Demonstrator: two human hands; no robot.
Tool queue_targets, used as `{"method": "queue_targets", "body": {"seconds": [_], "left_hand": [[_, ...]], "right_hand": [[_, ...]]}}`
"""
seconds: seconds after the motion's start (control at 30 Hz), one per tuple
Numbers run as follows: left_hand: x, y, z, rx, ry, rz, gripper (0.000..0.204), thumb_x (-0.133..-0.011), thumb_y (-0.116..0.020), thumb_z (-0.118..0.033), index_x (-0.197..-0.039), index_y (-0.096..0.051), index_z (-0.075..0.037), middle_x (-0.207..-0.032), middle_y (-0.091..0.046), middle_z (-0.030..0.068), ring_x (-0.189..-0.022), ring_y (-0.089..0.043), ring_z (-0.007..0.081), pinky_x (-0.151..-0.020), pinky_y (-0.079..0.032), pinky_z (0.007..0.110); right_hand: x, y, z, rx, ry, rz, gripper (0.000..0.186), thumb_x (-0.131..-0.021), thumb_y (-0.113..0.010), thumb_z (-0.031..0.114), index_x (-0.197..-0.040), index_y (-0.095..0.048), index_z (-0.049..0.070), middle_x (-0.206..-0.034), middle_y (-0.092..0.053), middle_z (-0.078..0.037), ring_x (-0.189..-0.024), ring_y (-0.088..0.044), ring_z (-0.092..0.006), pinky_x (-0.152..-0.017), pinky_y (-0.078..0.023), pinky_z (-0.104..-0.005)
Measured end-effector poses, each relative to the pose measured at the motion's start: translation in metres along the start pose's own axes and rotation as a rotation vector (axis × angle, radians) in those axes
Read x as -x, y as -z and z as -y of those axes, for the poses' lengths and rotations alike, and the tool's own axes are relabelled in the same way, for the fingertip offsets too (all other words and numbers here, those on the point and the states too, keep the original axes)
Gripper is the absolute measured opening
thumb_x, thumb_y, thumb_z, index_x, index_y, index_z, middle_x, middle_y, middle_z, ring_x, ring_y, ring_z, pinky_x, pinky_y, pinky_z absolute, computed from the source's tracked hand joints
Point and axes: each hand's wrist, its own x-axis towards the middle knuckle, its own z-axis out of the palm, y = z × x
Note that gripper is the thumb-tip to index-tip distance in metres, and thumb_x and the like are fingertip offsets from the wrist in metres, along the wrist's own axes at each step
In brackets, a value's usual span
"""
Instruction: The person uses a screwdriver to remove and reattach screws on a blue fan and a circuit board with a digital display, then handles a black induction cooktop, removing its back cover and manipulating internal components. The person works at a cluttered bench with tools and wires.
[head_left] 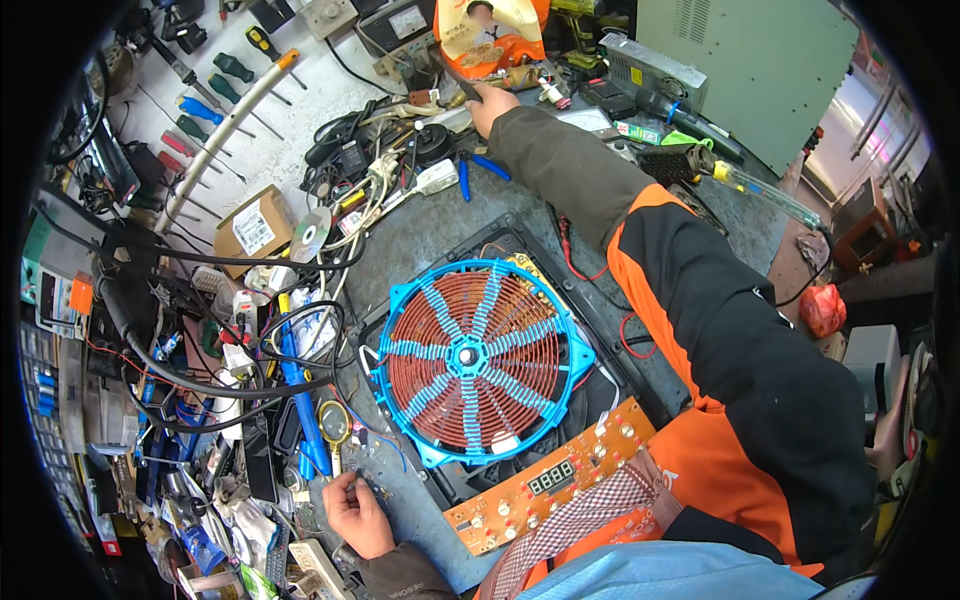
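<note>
My right hand point(491, 110) reaches to the cluttered back of the bench, fingers closed around a dark, slim object point(466, 90). My left hand point(355, 510) is at the lower left, fingers curled below a magnifying glass point(334, 422); what they hold, if anything, is hidden. Between my arms lies an opened black-framed appliance point(520, 230) with a round copper coil point(420, 395) in a blue plastic holder. An orange circuit board point(505, 500) with a dark display lies along its front edge, partly covered by my clothing.
Cables, a cardboard box point(245, 250), blue pliers point(465, 180) and blue tool handles point(305, 420) crowd the left and back. Screwdrivers point(230, 66) line the white back surface. A green metal cabinet point(760, 70) stands back right, near a glass tube tool point(775, 200). Red probe leads point(566, 250) lie beside the coil.
</note>
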Motion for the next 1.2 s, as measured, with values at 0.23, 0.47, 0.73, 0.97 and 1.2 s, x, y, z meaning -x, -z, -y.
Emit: {"method": "queue_targets", "body": {"seconds": [0.23, 0.47, 0.73, 0.97, 1.2], "left_hand": [[-0.002, -0.001, 0.006, -0.049, -0.020, 0.001, 0.012, -0.090, -0.065, 0.007, -0.100, -0.068, 0.002, -0.094, -0.057, 0.0026, -0.070, -0.050, 0.0085, -0.064, -0.044, 0.025], [-0.004, -0.005, 0.002, 0.002, 0.005, 0.011, 0.011, -0.092, -0.064, 0.006, -0.102, -0.067, 0.002, -0.096, -0.056, 0.0017, -0.071, -0.049, 0.0068, -0.063, -0.043, 0.024], [0.003, 0.002, -0.003, 0.013, -0.046, -0.054, 0.016, -0.090, -0.064, 0.007, -0.104, -0.067, 0.000, -0.096, -0.055, 0.0023, -0.072, -0.050, 0.0076, -0.063, -0.042, 0.024], [0.028, 0.019, -0.043, -0.066, -0.206, -0.195, 0.020, -0.090, -0.061, 0.010, -0.107, -0.066, 0.002, -0.111, -0.063, 0.0115, -0.081, -0.058, 0.0158, -0.068, -0.047, 0.028], [0.044, 0.029, -0.049, -0.031, -0.251, -0.207, 0.018, -0.095, -0.062, 0.008, -0.112, -0.067, 0.004, -0.115, -0.064, 0.0156, -0.097, -0.062, 0.0228, -0.076, -0.050, 0.032]], "right_hand": [[-0.001, 0.002, 0.004, -0.066, -0.014, 0.028, 0.047, -0.098, -0.065, 0.029, -0.139, -0.064, 0.006, -0.121, -0.071, -0.025, -0.113, -0.066, -0.0414, -0.099, -0.052, -0.0489], [-0.018, -0.002, -0.010, 0.111, 0.069, -0.006, 0.046, -0.096, -0.066, 0.031, -0.135, -0.066, 0.007, -0.116, -0.072, -0.025, -0.110, -0.067, -0.0425, -0.097, -0.053, -0.0486], [-0.023, -0.011, -0.032, 0.013, 0.146, -0.016, 0.045, -0.096, -0.065, 0.030, -0.138, -0.062, 0.014, -0.114, -0.070, -0.028, -0.109, -0.067, -0.0458, -0.097, -0.052, -0.0526], [-0.001, 0.016, 0.003, -0.067, 0.049, -0.065, 0.048, -0.095, -0.069, 0.033, -0.134, -0.066, 0.006, -0.121, -0.071, -0.025, -0.114, -0.068, -0.0410, -0.100, -0.052, -0.0456], [0.073, 0.064, 0.057, -0.656, -0.188, 0.132, 0.037, -0.096, -0.075, 0.026, -0.122, -0.069, 0.000, -0.081, -0.070, -0.008, -0.062, -0.061, -0.0166, -0.056, -0.051, -0.0338]]}}
